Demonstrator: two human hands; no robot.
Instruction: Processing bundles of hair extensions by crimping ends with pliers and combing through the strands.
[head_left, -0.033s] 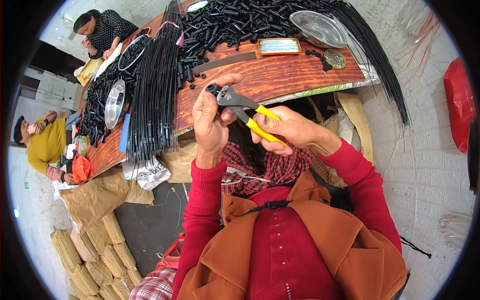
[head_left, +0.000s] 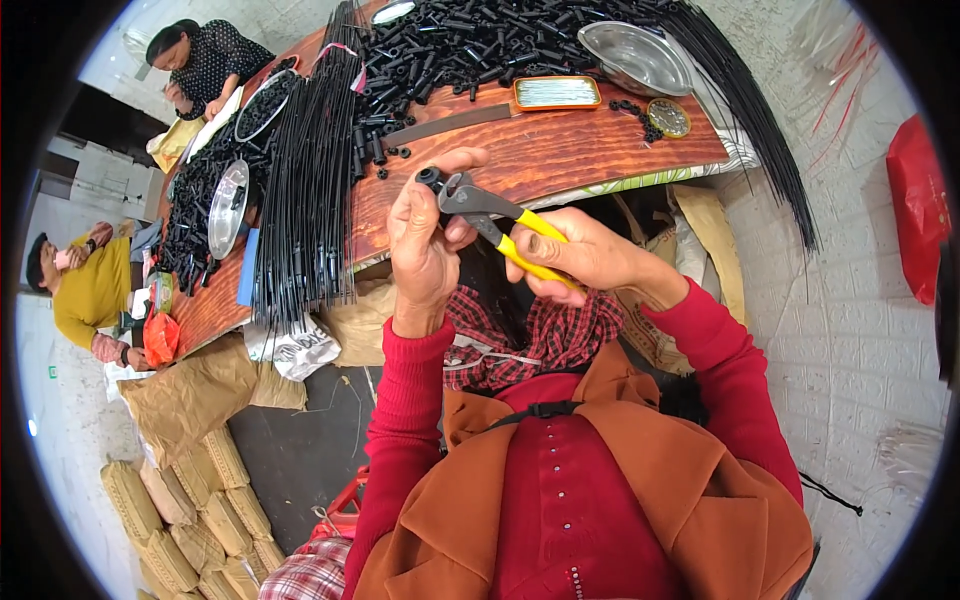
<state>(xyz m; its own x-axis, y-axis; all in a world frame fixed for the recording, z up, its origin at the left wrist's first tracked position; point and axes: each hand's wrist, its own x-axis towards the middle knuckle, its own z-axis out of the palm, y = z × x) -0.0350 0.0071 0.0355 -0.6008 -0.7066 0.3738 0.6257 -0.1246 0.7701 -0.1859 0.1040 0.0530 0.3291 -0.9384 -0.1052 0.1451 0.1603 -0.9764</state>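
In front of my chest, above the near edge of the table, my left hand (head_left: 420, 235) is closed round a small black tubular part (head_left: 430, 178) whose ring-shaped end shows at the fingertips. My right hand (head_left: 585, 255) grips a pair of end-cutting pincers (head_left: 498, 217) with grey metal jaws and yellow handles. The jaws are right beside the black part, but whether they bite on anything there cannot be made out. The rest of the part is hidden by my left fingers.
Black tubes (head_left: 440, 50) are heaped on the wooden table (head_left: 600, 150). Around them are long black rods (head_left: 310, 190), a flat metal blade (head_left: 450, 125), an orange tray of thin pins (head_left: 556, 93) and a steel bowl (head_left: 635, 60). Two people sit at the left.
My hands and the pincers have shifted very slightly to the right. The grip of both hands looks the same.
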